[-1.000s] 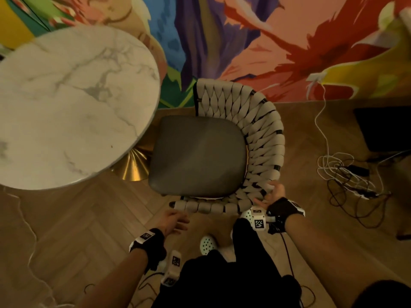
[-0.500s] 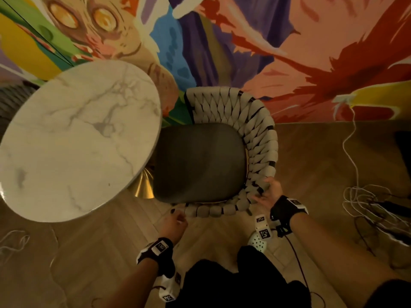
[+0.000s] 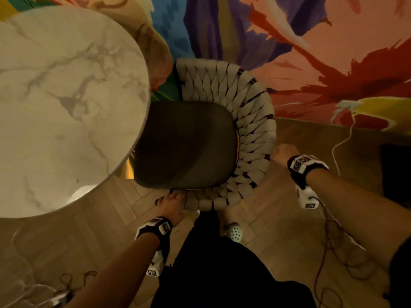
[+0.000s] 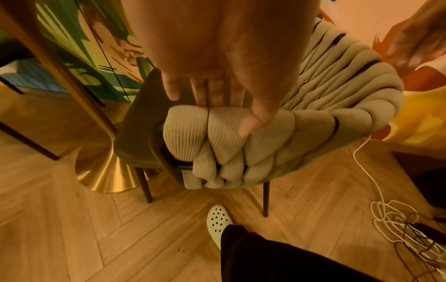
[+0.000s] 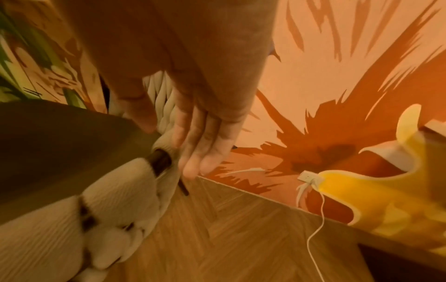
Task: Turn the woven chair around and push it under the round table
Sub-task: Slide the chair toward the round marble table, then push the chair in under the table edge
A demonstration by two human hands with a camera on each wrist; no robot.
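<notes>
The woven chair has a beige woven back curving round a dark seat. The seat's front edge lies under the rim of the round marble table on the left. My left hand grips the near end of the woven back, fingers over the top and thumb down the outer face. My right hand holds the back's right side. Its thumb lies inside the rim and its straight fingers lie along the outside.
The table's gold base stands just left of the chair legs. The painted wall is close behind the chair. A white cable hangs from a wall socket, and cables lie tangled on the wooden floor. My white clog stands behind the chair.
The chair has slid left, so its seat front now sits under the table edge. My left hand has taken hold of the near woven end. My right hand has shifted further round the back.
</notes>
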